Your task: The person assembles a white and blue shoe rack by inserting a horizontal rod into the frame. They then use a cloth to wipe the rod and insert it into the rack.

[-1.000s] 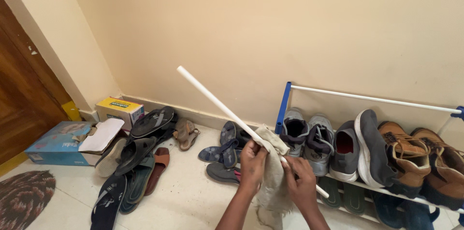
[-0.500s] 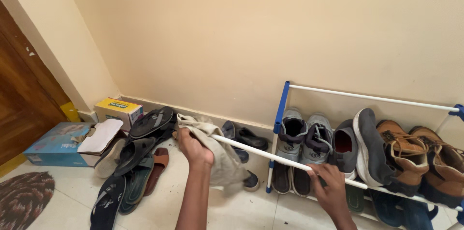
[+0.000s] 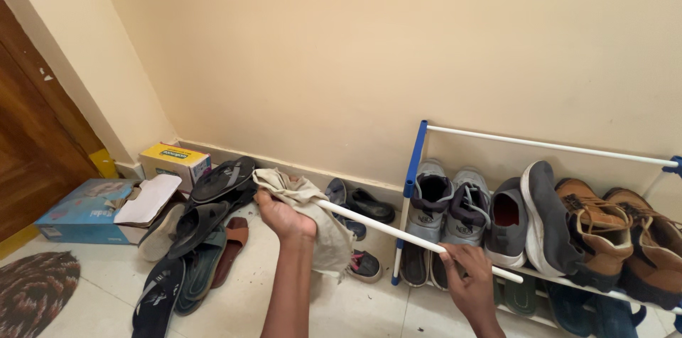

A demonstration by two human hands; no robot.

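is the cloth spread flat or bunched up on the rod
Bunched: the beige cloth is crumpled around the white rod's end in the left hand.

White rod (image 3: pixel 383 226), beige cloth (image 3: pixel 312 211), blue-cornered rack (image 3: pixel 414 160), perhaps speckled rug (image 3: pixel 35 292).

There is just one camera, and the person wears it on the head. It looks forward and down, toward the place where the cream wall (image 3: pixel 355 47) meets the pale floor (image 3: pixel 92 295). The arms reach out from the bottom edge, so the left hand (image 3: pixel 283 216) and the right hand (image 3: pixel 465 277) are the nearest things and look big. The shoe rack (image 3: pixel 415 160) stands a little farther off on the right, running out past the right edge. The pile of sandals (image 3: pixel 202 228) sits low on the left, and a brown door (image 3: pixel 28 153) fills the left edge. No second view shares this scene.
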